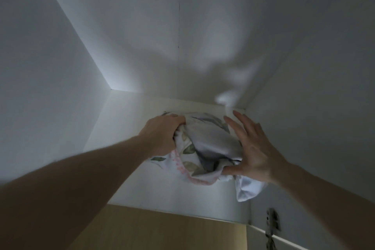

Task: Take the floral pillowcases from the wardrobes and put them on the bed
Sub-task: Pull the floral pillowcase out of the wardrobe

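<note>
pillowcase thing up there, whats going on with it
A person is reaching with both arms into a white wardrobe compartment for a bunched floral pillowcase. The left hand has a grip on its left side, fingers curled into the cloth. The right hand is spread, fingers straight, with the thumb against the cloth on the right. One white end of the pillowcase hangs over the shelf edge. It is not out of the wardrobe yet.
</note>
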Tool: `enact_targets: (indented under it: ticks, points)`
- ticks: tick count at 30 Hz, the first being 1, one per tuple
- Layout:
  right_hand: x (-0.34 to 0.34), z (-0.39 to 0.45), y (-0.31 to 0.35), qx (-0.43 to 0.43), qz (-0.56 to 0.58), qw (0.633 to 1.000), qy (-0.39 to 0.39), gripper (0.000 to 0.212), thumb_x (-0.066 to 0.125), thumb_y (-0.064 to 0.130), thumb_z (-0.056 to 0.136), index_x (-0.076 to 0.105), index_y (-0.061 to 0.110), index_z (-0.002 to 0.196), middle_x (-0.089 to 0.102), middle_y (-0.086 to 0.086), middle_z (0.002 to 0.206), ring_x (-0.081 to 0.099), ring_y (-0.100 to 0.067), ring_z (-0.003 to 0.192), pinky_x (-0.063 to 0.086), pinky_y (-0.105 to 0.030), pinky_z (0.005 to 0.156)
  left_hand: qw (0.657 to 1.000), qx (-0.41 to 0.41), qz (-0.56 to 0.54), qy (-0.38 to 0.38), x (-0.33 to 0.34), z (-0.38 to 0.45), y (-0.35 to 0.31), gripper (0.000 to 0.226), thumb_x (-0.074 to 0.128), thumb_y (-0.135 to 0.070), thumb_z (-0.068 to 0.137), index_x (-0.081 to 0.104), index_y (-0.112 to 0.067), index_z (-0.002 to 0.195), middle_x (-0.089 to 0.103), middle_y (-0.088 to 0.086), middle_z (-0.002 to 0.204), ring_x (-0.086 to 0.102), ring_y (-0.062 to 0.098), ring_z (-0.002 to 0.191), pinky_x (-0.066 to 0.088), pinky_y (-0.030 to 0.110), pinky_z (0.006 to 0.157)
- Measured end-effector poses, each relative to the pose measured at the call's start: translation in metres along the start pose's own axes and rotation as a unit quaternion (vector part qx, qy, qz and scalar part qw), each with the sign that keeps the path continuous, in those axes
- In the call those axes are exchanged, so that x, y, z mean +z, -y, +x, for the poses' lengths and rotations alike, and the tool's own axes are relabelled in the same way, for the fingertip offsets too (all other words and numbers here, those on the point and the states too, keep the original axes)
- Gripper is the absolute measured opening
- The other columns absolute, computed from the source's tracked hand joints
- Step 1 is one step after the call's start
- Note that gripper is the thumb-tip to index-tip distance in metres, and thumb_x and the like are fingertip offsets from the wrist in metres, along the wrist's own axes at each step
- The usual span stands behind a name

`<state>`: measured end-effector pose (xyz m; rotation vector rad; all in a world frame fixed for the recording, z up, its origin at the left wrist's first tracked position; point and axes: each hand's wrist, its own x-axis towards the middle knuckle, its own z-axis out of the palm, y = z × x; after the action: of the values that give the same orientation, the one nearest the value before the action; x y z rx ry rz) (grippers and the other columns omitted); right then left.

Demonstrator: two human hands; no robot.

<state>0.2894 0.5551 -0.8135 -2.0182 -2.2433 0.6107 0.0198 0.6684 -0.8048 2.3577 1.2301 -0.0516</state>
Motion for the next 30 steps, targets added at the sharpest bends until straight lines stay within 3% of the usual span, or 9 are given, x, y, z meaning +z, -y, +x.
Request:
enact_targets:
  ticks: [2, 3, 6, 10, 14, 18, 21, 24, 30]
  points:
    - [-0.001, 0.006, 0.004, 0.051, -0.024, 0.997, 0.06, 0.141, 0.079, 0.079, 0.06, -0.018, 0.048, 0.158, -0.006, 0.003, 0.174, 0.003, -0.028, 0.161, 0.011, -0.061, 0.127, 0.999, -0.002, -0.042, -0.027, -0.006, -0.017, -0.003, 0.051, 0.056, -0.015, 0.077, 0.064, -0.025, 0.126, 0.071, -0.002, 0.112, 0.066, 0.029, 0.097, 0.047, 0.031, 0.079]
    - [0.0, 0.008, 0.007, 0.064, -0.005, 0.995, 0.076, 0.14, 0.084, 0.069, 0.063, -0.015, 0.046, 0.16, 0.003, 0.003, 0.174, 0.013, -0.029, 0.16, 0.018, -0.06, 0.126, 0.998, -0.003, -0.06, -0.033, -0.009, -0.024, -0.004, 0.05, 0.053, -0.018, 0.074, 0.065, -0.024, 0.122, 0.069, -0.004, 0.105, 0.064, 0.024, 0.089, 0.042, 0.028, 0.074]
    - [0.002, 0.006, 0.027, 0.053, 0.1, 0.992, 0.049, 0.108, 0.082, 0.04, 0.078, 0.015, 0.043, 0.162, 0.046, 0.002, 0.159, 0.052, -0.03, 0.139, 0.045, -0.042, 0.111, 0.994, -0.007, -0.098, -0.039, -0.022, -0.049, -0.005, 0.042, 0.056, -0.02, 0.076, 0.062, -0.023, 0.117, 0.056, -0.013, 0.096, 0.053, 0.013, 0.082, 0.039, 0.024, 0.07]
    - [-0.004, -0.01, 0.066, 0.04, 0.077, 0.996, -0.022, 0.068, 0.062, 0.017, 0.091, 0.044, 0.041, 0.152, 0.072, -0.002, 0.126, 0.069, -0.031, 0.105, 0.054, -0.035, 0.086, 0.999, 0.017, -0.017, -0.039, -0.037, -0.091, 0.001, 0.042, 0.066, -0.013, 0.082, 0.049, -0.021, 0.12, 0.048, -0.007, 0.105, 0.052, 0.018, 0.088, 0.052, 0.037, 0.072]
    - [-0.024, -0.03, 0.102, 0.013, 0.085, 0.995, -0.055, 0.06, 0.058, 0.016, 0.09, 0.055, 0.037, 0.146, 0.075, -0.003, 0.119, 0.072, -0.031, 0.098, 0.046, -0.027, 0.077, 0.992, 0.045, 0.099, -0.066, -0.042, -0.137, 0.003, 0.08, 0.078, -0.021, 0.076, 0.033, -0.022, 0.142, 0.041, 0.002, 0.138, 0.047, 0.024, 0.112, 0.058, 0.038, 0.082]
    - [-0.049, -0.055, 0.148, -0.026, 0.076, 0.995, -0.051, 0.063, 0.055, 0.018, 0.085, 0.058, 0.039, 0.144, 0.076, 0.002, 0.12, 0.072, -0.028, 0.103, 0.057, -0.035, 0.084, 0.988, 0.027, 0.127, -0.079, -0.042, -0.19, -0.005, 0.119, 0.079, -0.057, 0.071, 0.011, -0.024, 0.163, 0.015, 0.007, 0.17, 0.02, 0.039, 0.152, 0.028, 0.056, 0.122]
    - [-0.065, -0.072, 0.179, -0.067, 0.068, 0.995, -0.038, 0.066, 0.051, 0.025, 0.08, 0.057, 0.037, 0.144, 0.074, 0.002, 0.123, 0.071, -0.028, 0.105, 0.058, -0.041, 0.088, 0.99, 0.023, 0.098, -0.1, -0.048, -0.212, -0.011, 0.114, 0.078, -0.057, 0.075, 0.014, -0.025, 0.164, 0.025, 0.004, 0.168, 0.029, 0.039, 0.151, 0.032, 0.058, 0.12]
    - [-0.087, -0.093, 0.203, -0.084, 0.033, 0.996, -0.016, 0.067, 0.054, 0.026, 0.079, 0.054, 0.042, 0.144, 0.074, 0.004, 0.114, 0.071, -0.025, 0.097, 0.057, -0.038, 0.082, 0.994, 0.018, 0.075, -0.083, -0.067, -0.234, -0.016, 0.095, 0.079, -0.041, 0.075, 0.028, -0.025, 0.155, 0.046, 0.002, 0.151, 0.055, 0.03, 0.125, 0.05, 0.045, 0.101]
    - [-0.126, -0.145, 0.246, -0.089, -0.038, 0.993, 0.065, 0.077, 0.063, 0.023, 0.088, 0.032, 0.044, 0.156, 0.066, 0.002, 0.126, 0.068, -0.028, 0.103, 0.054, -0.039, 0.087, 0.998, -0.005, 0.058, -0.004, -0.122, -0.291, -0.046, 0.072, 0.065, -0.04, 0.09, 0.032, -0.029, 0.153, 0.049, -0.005, 0.141, 0.058, 0.023, 0.117, 0.049, 0.036, 0.094]
